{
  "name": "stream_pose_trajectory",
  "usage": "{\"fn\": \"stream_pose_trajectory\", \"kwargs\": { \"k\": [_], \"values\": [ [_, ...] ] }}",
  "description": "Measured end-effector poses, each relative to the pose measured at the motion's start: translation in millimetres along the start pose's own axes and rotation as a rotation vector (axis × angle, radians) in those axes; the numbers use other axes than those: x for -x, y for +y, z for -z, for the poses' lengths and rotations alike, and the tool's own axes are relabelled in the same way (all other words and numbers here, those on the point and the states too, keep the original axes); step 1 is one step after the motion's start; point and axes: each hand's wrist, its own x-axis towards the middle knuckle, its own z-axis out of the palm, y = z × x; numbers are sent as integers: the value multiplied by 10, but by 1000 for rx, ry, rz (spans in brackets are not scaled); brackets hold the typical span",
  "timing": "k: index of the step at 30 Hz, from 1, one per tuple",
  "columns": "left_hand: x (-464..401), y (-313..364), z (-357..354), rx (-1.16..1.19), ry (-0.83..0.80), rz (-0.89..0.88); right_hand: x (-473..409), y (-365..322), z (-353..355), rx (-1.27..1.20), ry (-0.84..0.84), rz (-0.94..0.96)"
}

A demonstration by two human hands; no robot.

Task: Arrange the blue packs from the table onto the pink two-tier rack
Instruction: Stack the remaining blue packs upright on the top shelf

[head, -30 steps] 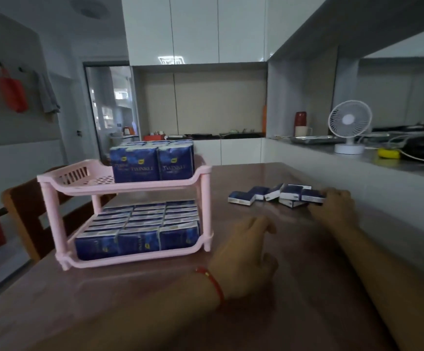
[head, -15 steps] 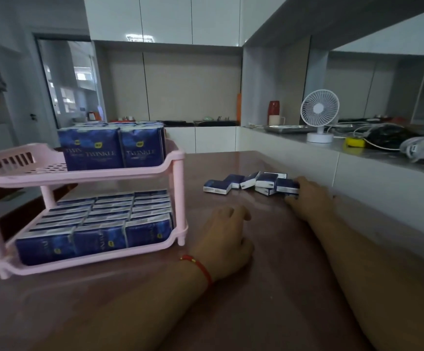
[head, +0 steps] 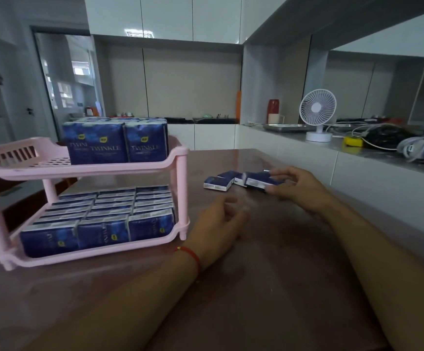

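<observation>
The pink two-tier rack (head: 119,169) stands on the table at the left. Blue packs fill its lower tier (head: 99,219), and more blue packs stand upright on the right part of its upper tier (head: 115,145). A few loose blue packs (head: 218,183) lie on the table to the right of the rack. My right hand (head: 299,189) is closed around one blue pack (head: 261,180) at the right end of that group, lifting it slightly. My left hand (head: 218,224) rests on the table beside the rack's right leg, fingers loosely apart and holding nothing.
A brown table (head: 256,287) carries everything. A white ledge runs along the right side, with a white desk fan (head: 317,115), a metal tray (head: 285,127), cables and a yellow object on it. A wooden chair stands behind the rack at the left.
My right hand has closed on a blue pack at the right end of the loose group and raised it off the table. The left hand stays put. The view has shifted.
</observation>
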Motion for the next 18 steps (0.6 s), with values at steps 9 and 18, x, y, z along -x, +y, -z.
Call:
{"fn": "stream_pose_trajectory", "kwargs": {
  "k": [9,18],
  "values": [
    [-17,-12,65,447,34,162,111,-122,-338,49,-488,32],
    [-23,-26,57,370,18,187,-274,581,90,1022,38,-236]
  ]
}}
